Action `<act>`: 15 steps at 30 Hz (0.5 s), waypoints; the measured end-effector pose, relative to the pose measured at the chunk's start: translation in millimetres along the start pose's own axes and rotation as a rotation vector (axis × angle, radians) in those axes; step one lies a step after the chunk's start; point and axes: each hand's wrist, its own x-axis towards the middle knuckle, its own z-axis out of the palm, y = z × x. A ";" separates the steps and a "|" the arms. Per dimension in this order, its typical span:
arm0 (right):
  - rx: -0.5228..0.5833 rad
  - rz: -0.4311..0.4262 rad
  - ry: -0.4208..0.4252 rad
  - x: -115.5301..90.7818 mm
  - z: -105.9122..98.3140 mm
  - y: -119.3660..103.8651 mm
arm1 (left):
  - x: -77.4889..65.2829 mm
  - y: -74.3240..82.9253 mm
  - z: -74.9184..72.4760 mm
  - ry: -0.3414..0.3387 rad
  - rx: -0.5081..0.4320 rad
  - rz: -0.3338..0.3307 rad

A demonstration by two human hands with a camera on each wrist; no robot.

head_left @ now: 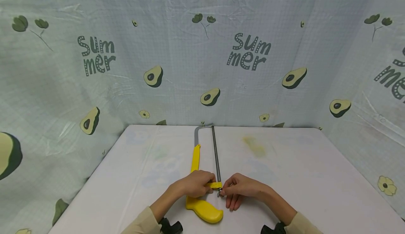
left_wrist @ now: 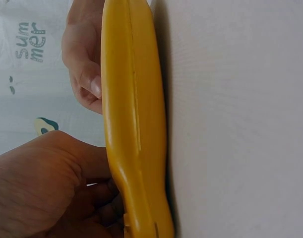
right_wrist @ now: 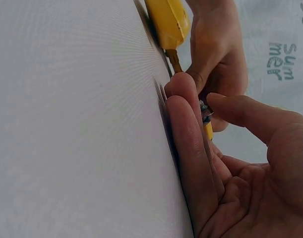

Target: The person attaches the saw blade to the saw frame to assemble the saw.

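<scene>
A hacksaw with a yellow handle lies flat on the table, its grey metal bow pointing away from me. Along its right side runs the dark blade, ending in a yellow holder. My left hand lies across the frame above the handle, fingers curled at the yellow holder. At the near end of the blade sits a small metal wing nut. Thumb and index finger of my right hand pinch it, while the other fingers rest by the tabletop. In the left wrist view the yellow handle hides part of both hands.
The white table extends around the saw, with a faint yellowish stain at the back right. Behind and beside it hangs a pale sheet printed with avocados and lettering. Dark wrist mounts show at the near edge.
</scene>
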 end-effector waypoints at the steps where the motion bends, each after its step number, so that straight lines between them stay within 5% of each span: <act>1: 0.000 -0.002 -0.002 -0.1 0.0 0.0 | -0.1 -0.1 0.0 -0.001 0.000 -0.001; 15: 0.009 -0.014 -0.022 -0.5 -0.5 1.0 | 0.4 -1.1 0.5 -0.003 0.007 -0.007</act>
